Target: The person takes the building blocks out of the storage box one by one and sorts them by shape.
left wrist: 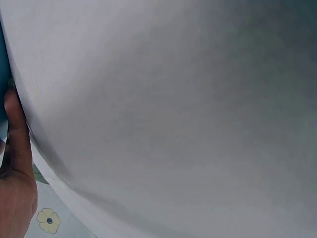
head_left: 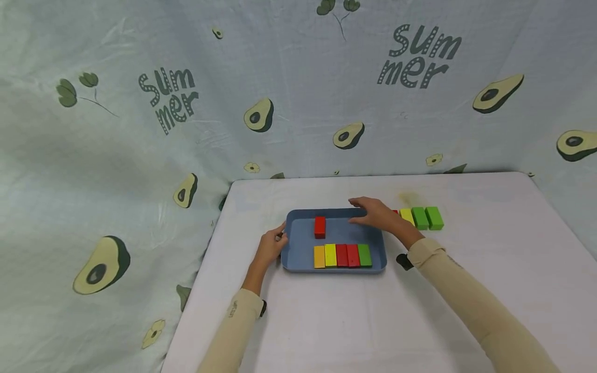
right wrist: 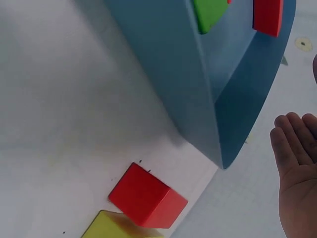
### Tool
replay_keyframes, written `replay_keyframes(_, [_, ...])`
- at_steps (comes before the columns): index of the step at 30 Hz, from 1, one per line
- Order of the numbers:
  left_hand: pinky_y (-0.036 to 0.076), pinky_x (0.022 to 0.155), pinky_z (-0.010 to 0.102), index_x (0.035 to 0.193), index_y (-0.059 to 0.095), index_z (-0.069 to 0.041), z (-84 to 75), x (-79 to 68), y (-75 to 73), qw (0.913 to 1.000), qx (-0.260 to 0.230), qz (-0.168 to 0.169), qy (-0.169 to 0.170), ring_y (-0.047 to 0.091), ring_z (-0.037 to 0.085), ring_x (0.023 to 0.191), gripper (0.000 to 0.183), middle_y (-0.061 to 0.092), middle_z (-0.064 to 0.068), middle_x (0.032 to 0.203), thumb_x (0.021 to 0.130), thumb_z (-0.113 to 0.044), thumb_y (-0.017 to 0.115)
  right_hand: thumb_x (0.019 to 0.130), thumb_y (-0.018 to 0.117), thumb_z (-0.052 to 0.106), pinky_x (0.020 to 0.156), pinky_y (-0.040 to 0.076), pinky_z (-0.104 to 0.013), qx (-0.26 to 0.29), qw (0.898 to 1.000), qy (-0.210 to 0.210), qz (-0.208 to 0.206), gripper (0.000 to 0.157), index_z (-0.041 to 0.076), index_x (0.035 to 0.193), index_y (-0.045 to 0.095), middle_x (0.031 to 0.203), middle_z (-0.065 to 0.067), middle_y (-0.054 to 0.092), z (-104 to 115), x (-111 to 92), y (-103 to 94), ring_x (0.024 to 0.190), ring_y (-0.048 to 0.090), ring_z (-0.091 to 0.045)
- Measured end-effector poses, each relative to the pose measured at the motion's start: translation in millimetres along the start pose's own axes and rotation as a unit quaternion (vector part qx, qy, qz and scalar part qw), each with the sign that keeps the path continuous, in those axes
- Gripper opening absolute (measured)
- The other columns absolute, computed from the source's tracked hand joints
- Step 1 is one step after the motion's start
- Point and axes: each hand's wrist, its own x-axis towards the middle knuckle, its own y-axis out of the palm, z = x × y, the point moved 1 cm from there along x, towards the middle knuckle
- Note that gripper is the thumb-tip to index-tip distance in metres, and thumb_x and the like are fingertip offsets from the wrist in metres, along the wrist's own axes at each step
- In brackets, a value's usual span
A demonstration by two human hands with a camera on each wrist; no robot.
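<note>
My left hand (head_left: 270, 246) is at the left side of a smooth blue-grey rectangular tray with rounded corners (head_left: 298, 251); finger and thumb meet its edge, though I cannot tell whether they pinch the rim or only touch it. My right hand (head_left: 375, 213) is at the tray's far right corner, released, its fingers extended, the thumb apart from them, with nothing in its grasp.

The tray lies on a table covered in white cloth (head_left: 345, 321). Along its near side, from left to right, stand an orange rectangular block (head_left: 319, 257), a yellow rectangular block (head_left: 330, 255), two red rectangular blocks (head_left: 342, 256) and a green rectangular block (head_left: 365, 256), side by side. A single red block (head_left: 320, 227) sits apart behind them, towards the far wall.

Outside the tray, to its right, another row holds a red block (right wrist: 146, 196), mostly hidden by my right hand in the head view, then a yellow block (head_left: 407, 215) and two green blocks (head_left: 420, 218). Behind everything hangs a pale cloth backdrop (head_left: 298, 67) printed with avocados and "summer". Beige sleeves (head_left: 466, 295) cover my forearms.
</note>
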Motion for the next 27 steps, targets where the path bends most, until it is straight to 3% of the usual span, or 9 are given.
replay_keyframes(11, [0.039,0.05,0.027,0.137,0.05,-0.007,4.3,0.9,-0.5,1.0,0.001,0.004,0.009,0.044,0.012,0.053,0.046,0.062,0.01,0.088,0.091,-0.01,0.053,0.082,0.073,0.024,0.097,0.039,-0.044,0.02,0.999,-0.033,0.021,0.068,-0.005,0.136,0.044,0.132,-0.02,0.05,13,13,12.9,0.12,0.048,-0.033])
replay_keyframes(20, [0.039,0.049,0.026,0.135,0.05,-0.003,6.2,0.1,2.5,0.9997,0.001,0.002,0.025,0.045,0.011,0.053,0.046,0.064,0.01,0.087,0.09,-0.009,0.053,0.081,0.074,0.024,0.094,0.042,-0.042,0.002,0.999,-0.032,0.039,0.068,-0.004,0.135,0.045,0.131,-0.019,0.051,26,21,21.1,0.117,0.049,-0.033])
replay_keyframes(27, [0.04,0.05,0.026,0.136,0.05,-0.005,2.1,2.2,2.2,0.9999,-0.005,0.0,0.013,0.047,0.012,0.054,0.046,0.063,0.009,0.086,0.09,-0.01,0.053,0.081,0.074,0.026,0.095,0.041,-0.041,-0.015,0.998,-0.029,0.053,0.068,-0.003,0.136,0.046,0.131,-0.018,0.051,32,30,23.9,0.117,0.049,-0.031])
